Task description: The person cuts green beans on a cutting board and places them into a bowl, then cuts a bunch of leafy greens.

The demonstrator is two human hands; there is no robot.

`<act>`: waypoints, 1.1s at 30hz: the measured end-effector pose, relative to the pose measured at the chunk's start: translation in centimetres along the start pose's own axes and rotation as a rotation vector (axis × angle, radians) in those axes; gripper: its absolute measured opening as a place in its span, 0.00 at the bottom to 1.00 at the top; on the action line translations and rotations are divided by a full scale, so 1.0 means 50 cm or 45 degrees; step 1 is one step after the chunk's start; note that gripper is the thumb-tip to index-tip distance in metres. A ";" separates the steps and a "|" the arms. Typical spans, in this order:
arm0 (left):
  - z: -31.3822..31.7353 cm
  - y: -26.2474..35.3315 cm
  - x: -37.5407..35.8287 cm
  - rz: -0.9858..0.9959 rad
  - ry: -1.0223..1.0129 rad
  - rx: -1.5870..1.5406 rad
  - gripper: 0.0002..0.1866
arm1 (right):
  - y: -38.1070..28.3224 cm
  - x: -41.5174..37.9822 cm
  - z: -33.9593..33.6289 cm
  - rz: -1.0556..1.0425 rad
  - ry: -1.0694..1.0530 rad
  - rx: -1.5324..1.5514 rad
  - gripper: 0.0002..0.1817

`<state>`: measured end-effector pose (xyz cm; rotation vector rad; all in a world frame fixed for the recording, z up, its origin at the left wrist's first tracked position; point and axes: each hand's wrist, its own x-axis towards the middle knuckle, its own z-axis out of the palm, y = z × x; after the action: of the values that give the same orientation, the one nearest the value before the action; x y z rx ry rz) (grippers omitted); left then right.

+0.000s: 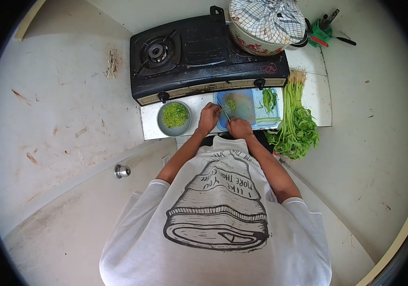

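A knife (225, 112) is gripped by the right hand (240, 128) over the blue cutting board (242, 106), where a small heap of chopped greens (231, 103) is seen. The left hand (208, 117) is rested beside the board, near a bowl (174, 118) filled with chopped greens. A leafy bunch (298, 125) is laid on the table (316, 102).

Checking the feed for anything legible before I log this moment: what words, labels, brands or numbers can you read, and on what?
"I LIKE YOU MORE THAN COFFEE", as best it reads, upside down in this view: printed on the person's white T-shirt, above the drawing.
A further line of print higher on the shirt, near the collar: too small to read.
Gas stove: no readable brand or marking.
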<state>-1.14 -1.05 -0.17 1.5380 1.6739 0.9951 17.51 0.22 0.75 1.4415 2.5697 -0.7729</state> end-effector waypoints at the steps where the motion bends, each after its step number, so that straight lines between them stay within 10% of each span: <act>1: 0.000 0.000 -0.001 0.004 0.002 0.007 0.06 | 0.003 0.003 0.008 -0.007 0.008 0.003 0.21; 33: 0.010 0.005 0.019 0.056 -0.065 0.054 0.06 | 0.017 -0.011 -0.012 0.081 -0.008 0.097 0.23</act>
<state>-0.68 -0.03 -0.19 1.6204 1.6417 0.9405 18.60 0.44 1.13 1.5319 2.5018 -0.8731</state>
